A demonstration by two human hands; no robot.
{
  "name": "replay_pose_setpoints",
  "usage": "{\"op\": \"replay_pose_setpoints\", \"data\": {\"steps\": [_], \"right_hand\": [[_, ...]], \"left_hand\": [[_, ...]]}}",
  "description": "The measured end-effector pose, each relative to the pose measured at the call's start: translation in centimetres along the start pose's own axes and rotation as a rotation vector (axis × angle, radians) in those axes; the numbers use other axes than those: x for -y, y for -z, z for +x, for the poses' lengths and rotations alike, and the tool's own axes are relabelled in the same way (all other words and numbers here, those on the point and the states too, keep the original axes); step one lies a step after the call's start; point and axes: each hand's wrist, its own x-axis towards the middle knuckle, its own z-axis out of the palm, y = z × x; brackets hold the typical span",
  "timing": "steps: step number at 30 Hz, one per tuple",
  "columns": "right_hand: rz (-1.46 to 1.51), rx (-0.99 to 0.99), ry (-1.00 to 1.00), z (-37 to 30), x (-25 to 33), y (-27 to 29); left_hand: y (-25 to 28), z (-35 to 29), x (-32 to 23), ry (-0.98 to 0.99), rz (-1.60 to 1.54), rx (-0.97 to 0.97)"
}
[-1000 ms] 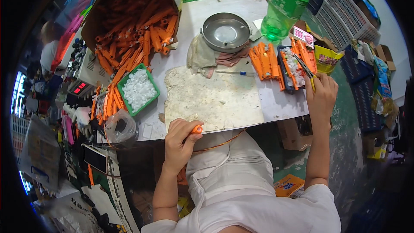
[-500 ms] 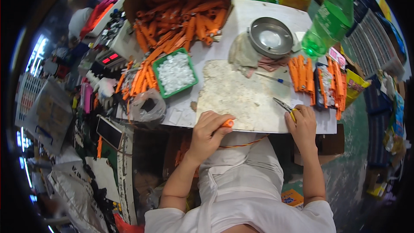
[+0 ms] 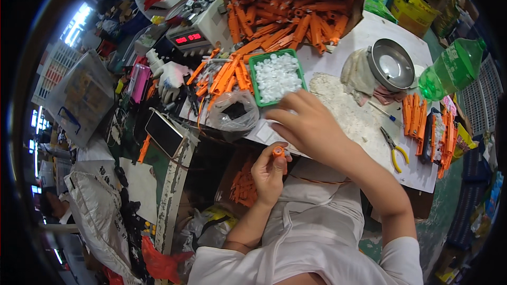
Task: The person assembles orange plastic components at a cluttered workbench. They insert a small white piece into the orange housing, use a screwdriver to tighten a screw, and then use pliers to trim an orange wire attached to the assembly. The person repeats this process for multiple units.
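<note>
My left hand [image 3: 269, 177] is closed around an orange plastic tube [image 3: 278, 151], its round end facing up. Across the front of the board reaches my right hand [image 3: 311, 125], slightly blurred, with its fingers bent and apart over a small white pad [image 3: 265, 132]; nothing clearly shows between them. Just beyond it stands a green tray [image 3: 303, 76] filled with small white plastic pieces [image 3: 276, 76]. Needle-nose pliers with yellow handles [image 3: 394, 152] lie on the worn board [image 3: 353, 113] at the right, touched by neither hand.
A box of orange parts [image 3: 311, 13] fills the back. A metal bowl [image 3: 392, 64] rests on a cloth, near a green bottle [image 3: 452, 69]. More orange parts [image 3: 414, 113] stand at the right. A clear bag [image 3: 234, 113] and a phone-like dark panel [image 3: 165, 133] are at the left.
My right hand has let go of the pliers and crossed leftward toward the white pad and green tray. My left hand keeps the orange tube, now turned upright. The whole view has swung left.
</note>
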Motion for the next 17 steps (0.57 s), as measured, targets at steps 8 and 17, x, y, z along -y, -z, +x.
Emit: {"op": "replay_pose_setpoints", "data": {"steps": [8,17], "right_hand": [[-0.525,0.276,0.173,7.1,-0.8,-9.9],[-0.437,0.273,0.164,6.3,-1.4,-10.0]], "left_hand": [[4.8,0.0,-0.2,0.013,0.08,-0.084],[4.9,-0.5,-0.6,-0.019,0.083,0.032]]}}
